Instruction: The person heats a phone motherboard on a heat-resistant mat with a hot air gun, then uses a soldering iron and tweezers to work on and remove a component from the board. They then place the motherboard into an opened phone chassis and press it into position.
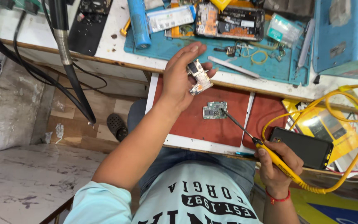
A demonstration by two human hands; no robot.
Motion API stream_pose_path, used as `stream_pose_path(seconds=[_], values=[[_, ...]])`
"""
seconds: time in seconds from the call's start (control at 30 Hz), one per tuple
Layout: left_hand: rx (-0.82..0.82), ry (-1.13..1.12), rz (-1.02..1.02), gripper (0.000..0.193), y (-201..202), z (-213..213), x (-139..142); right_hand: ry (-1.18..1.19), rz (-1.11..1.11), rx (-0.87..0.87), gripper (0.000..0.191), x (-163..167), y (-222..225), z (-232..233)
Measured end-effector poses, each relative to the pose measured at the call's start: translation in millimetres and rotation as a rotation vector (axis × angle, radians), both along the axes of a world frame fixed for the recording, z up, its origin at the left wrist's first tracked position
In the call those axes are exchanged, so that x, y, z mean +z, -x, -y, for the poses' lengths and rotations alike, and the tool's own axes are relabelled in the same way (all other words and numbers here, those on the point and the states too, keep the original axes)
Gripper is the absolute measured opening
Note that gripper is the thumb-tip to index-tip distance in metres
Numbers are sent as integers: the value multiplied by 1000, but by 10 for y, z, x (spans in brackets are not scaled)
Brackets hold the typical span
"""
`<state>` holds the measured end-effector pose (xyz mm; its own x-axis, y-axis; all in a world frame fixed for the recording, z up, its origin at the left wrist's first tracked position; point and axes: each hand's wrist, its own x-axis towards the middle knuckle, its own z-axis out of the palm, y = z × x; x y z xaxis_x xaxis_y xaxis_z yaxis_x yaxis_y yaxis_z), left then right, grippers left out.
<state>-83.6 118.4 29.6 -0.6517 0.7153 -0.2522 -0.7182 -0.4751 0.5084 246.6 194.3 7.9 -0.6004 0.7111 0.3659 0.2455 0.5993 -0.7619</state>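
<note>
My left hand (179, 79) is raised over the red pad (212, 124) and grips a small white phone circuit board (199, 77) between thumb and fingers. My right hand (276, 164) holds a yellow-handled soldering iron (270, 155) by its grip. Its thin metal tip touches the right edge of a small green circuit board (214, 110) lying flat on the pad. A yellow cable (355, 137) loops from the iron's handle to the right.
A black phone (303, 146) lies beside my right hand. On the blue mat (270, 66) behind are an opened phone (231, 23), tweezers (233, 67), a blue cylinder (139, 23) and small parts. A black hose (69, 62) hangs at the left.
</note>
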Motion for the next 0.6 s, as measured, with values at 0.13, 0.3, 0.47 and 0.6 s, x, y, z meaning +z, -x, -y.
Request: stream_pose_path(seconds=[0.13,0.3,0.47,0.6], values=[[-51,-7,-11,21,-186,374,-66,-147,-46,111,16,50,49,-28],[-111,100,-13,19,-332,719,-206,-186,-67,162,15,63,51,-54],[-136,175,-15,22,-417,776,-335,-216,-58,171,15,74,86,-50],[-147,142,-75,25,-459,776,-391,-238,-38,179,14,84,84,-23]])
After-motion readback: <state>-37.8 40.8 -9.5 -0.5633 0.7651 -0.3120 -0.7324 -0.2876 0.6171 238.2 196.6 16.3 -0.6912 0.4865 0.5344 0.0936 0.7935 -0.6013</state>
